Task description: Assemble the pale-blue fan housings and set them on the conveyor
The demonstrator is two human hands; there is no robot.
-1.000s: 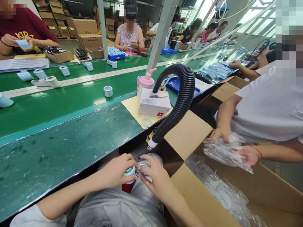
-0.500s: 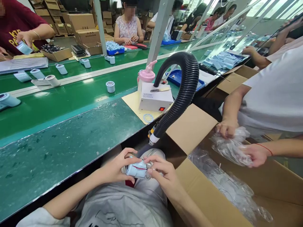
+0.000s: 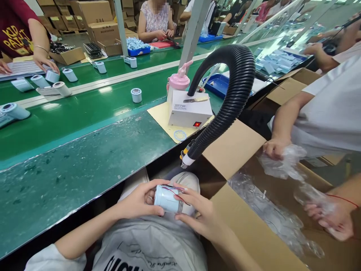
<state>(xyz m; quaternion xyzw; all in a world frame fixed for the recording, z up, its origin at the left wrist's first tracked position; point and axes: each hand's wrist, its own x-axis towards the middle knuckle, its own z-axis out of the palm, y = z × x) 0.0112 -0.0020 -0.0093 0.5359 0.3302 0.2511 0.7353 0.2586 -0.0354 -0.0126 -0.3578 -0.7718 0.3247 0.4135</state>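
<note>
Over my lap I hold a light blue cylindrical housing (image 3: 167,199) with thin red and dark wires along its upper side and a clear part at its right end. My left hand (image 3: 141,199) is closed round its left end, thumb below and fingers behind. At the right end, my right hand (image 3: 196,209) grips the clear part, its thumb underneath and its fingers by the wires. Beyond my hands is the metal-tipped nozzle (image 3: 185,162) of a black corrugated hose (image 3: 239,79).
A white box (image 3: 187,113) with a lit red switch carries the hose beside a pink bottle (image 3: 179,81). Blue units stand along the green conveyor (image 3: 98,109). To the right, a co-worker's hands hold clear plastic over an open carton (image 3: 239,226).
The housing has turned in my hands, so its wires now lie along the top. The co-worker at right has pulled the plastic apart. Across the belt, another person has set a blue unit down.
</note>
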